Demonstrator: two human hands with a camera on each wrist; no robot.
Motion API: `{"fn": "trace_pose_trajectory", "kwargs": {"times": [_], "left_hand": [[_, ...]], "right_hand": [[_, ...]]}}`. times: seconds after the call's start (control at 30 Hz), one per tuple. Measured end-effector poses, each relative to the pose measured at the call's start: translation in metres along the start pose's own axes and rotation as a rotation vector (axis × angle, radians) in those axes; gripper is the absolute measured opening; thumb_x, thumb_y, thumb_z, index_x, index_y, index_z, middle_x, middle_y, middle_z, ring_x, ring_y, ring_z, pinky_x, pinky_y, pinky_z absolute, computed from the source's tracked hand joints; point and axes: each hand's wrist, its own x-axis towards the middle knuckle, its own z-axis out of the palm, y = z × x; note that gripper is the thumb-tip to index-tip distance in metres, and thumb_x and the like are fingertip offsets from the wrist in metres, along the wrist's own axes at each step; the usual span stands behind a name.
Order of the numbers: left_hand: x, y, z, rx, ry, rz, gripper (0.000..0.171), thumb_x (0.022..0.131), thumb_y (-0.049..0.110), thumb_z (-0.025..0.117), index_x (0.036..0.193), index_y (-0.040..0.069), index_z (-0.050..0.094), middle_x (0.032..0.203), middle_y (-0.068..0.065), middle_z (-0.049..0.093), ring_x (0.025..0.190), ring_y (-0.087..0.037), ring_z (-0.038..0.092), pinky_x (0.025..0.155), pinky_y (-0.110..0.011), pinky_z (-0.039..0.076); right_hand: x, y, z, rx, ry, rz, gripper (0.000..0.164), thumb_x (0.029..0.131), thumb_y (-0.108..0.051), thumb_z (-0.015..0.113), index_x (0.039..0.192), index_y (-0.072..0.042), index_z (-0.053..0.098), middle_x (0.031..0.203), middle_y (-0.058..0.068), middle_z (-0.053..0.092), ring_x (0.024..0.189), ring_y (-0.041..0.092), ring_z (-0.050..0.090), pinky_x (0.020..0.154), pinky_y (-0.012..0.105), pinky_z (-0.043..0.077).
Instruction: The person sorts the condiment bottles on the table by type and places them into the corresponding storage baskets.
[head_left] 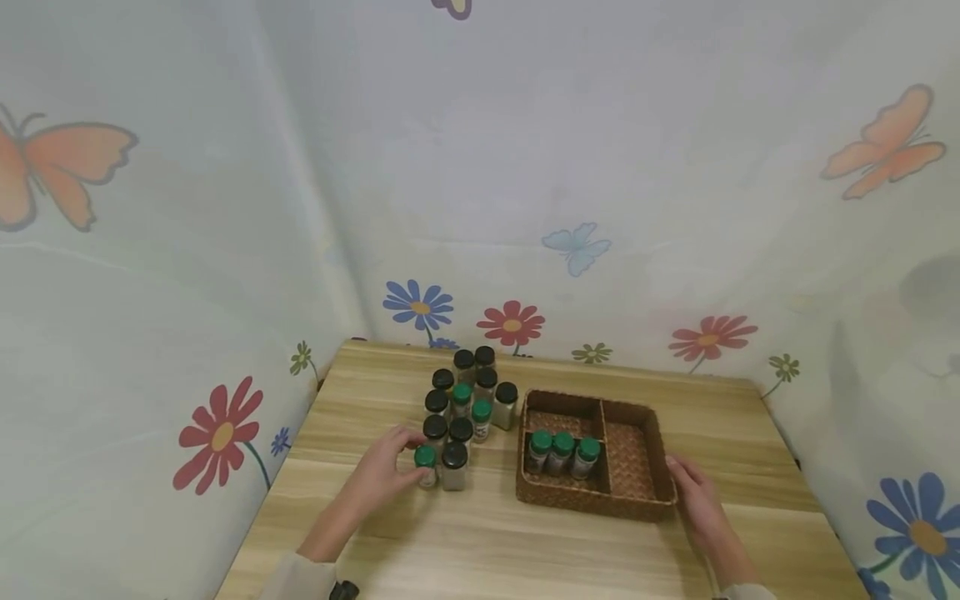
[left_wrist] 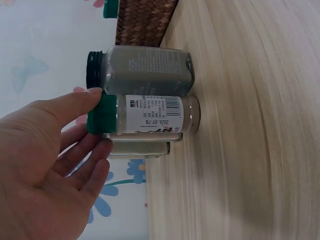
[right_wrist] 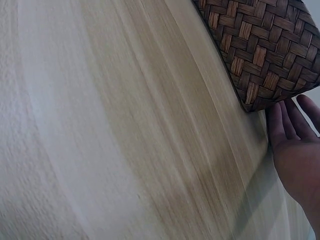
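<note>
My left hand point(head_left: 386, 468) is at the near end of a group of jars, thumb and fingers curled round the green cap of a small spice bottle point(left_wrist: 150, 114). The bottle stands upright on the table, its white barcode label showing in the left wrist view. Right beside it is a square glass jar point(left_wrist: 147, 70) with a black lid. My right hand point(head_left: 701, 497) rests against the right side of a brown woven basket point(head_left: 592, 497), fingers fairly straight at its wall; the right wrist view shows them by the basket's lower corner point(right_wrist: 265, 65).
Three green-capped bottles point(head_left: 562, 454) stand in the basket's near left compartment. Several black-lidded jars point(head_left: 465, 362) and two more green-capped bottles point(head_left: 482, 421) are grouped left of the basket. A flowered curtain point(head_left: 600, 167) hangs behind the wooden table point(head_left: 465, 550).
</note>
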Motion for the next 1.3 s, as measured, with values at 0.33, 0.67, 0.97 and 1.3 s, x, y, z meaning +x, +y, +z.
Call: {"fn": "trace_pose_trajectory", "kwargs": {"times": [0.33,0.67,0.97,1.3], "left_hand": [[0.000,-0.012,0.009,-0.054,0.023,0.045,0.043,0.083,0.009,0.092,0.121,0.009,0.072,0.112,0.005,0.069,0.102,-0.016,0.068,0.095,-0.044,0.059],[-0.003,-0.010,-0.004,-0.069,-0.010,0.030,0.041,0.086,0.019,0.091,0.123,0.015,0.072,0.112,0.012,0.068,0.103,-0.010,0.066,0.096,-0.040,0.058],[-0.010,0.021,-0.036,-0.023,-0.038,0.087,0.040,0.087,0.028,0.091,0.121,0.017,0.073,0.108,0.014,0.068,0.100,-0.010,0.067,0.092,-0.038,0.059],[-0.013,0.065,-0.053,-0.045,-0.043,0.118,0.040,0.088,0.040,0.088,0.121,0.027,0.071,0.112,0.019,0.067,0.105,-0.007,0.066,0.094,-0.036,0.058]], "right_hand": [[-0.001,-0.003,0.003,-0.016,0.012,-0.004,0.075,0.108,-0.052,0.056,0.160,-0.002,0.038,0.139,-0.009,0.056,0.126,0.002,0.048,0.126,0.047,0.028],[-0.002,-0.002,0.002,0.030,0.000,-0.026,0.062,0.109,-0.048,0.057,0.154,-0.006,0.048,0.126,-0.017,0.063,0.118,-0.004,0.056,0.105,0.020,0.047],[-0.001,-0.002,0.004,0.000,0.004,0.019,0.079,0.108,-0.053,0.054,0.163,-0.001,0.031,0.155,0.004,0.047,0.139,0.011,0.042,0.125,0.041,0.030],[-0.001,0.001,0.001,0.064,-0.002,-0.064,0.058,0.110,-0.042,0.058,0.150,-0.001,0.049,0.118,-0.019,0.065,0.113,-0.003,0.059,0.097,0.017,0.051]]}}
